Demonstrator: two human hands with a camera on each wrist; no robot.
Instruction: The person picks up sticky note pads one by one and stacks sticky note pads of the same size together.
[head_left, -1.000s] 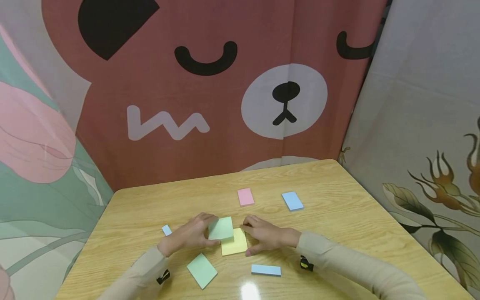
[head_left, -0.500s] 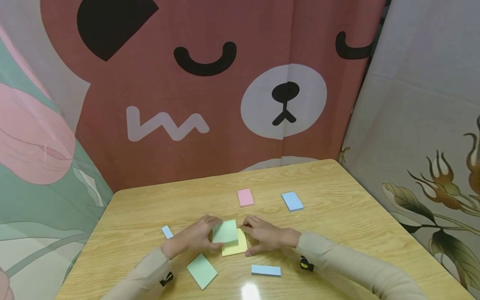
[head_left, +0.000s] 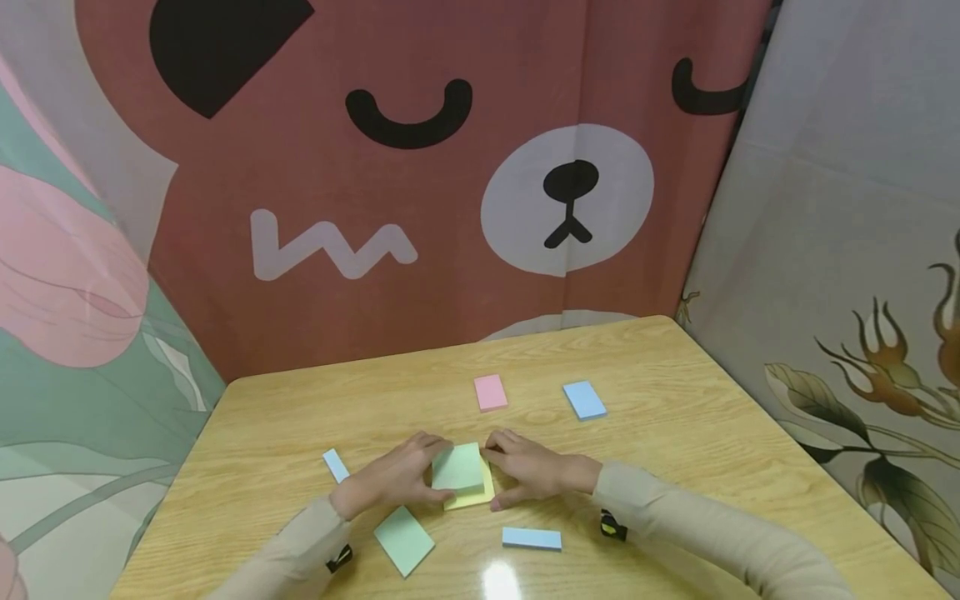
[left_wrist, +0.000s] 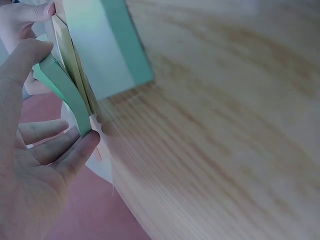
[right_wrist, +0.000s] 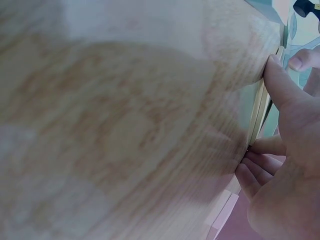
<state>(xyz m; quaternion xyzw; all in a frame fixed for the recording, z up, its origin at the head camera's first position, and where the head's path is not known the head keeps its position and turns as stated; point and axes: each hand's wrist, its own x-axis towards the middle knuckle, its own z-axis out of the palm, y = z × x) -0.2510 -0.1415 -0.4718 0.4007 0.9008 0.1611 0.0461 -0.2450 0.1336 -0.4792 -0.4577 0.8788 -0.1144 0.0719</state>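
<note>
My left hand [head_left: 397,477] holds a square pad of light green sticky notes [head_left: 457,468], thumb at its near edge and fingers at the far one. The green pad overlaps most of a yellow sticky note pad [head_left: 471,502]; only the yellow pad's near and right margins show in the head view. From the left wrist, the green pad [left_wrist: 67,87] looks slightly bowed and stands just off the yellow pad [left_wrist: 74,62]. On the right, my right hand [head_left: 528,469] grips the yellow pad [right_wrist: 258,111] on the table, thumb near its front corner and fingertips at its back corner.
Another green pad [head_left: 404,541] lies turned like a diamond near my left wrist. A narrow blue pad [head_left: 532,538] is in front, a small blue one [head_left: 336,465] beside the left hand. Farther back on the wooden table [head_left: 300,408] lie a pink pad [head_left: 491,392] and a blue pad [head_left: 585,400].
My left hand has moved right with the green pad, which now covers more of the yellow pad. The right hand and the yellow pad have stayed in place.
</note>
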